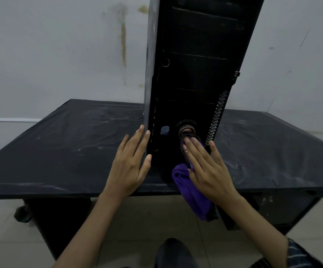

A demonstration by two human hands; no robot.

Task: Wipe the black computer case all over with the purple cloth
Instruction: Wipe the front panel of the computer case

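Under right hand, crumpled purple cloth

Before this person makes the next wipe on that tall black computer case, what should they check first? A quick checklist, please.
1. Computer case standing on end on the table: ok.
2. Left hand flat against the case's left side, steadying it: ok.
3. Purple cloth pressed to the front panel under the right hand: ok.
4. Cloth's loose end gathered up: not ok, it hangs below the table edge.
5. Round button just above the fingertips safe from being pressed: cannot tell.
6. Upper front and far sides already wiped: cannot tell.
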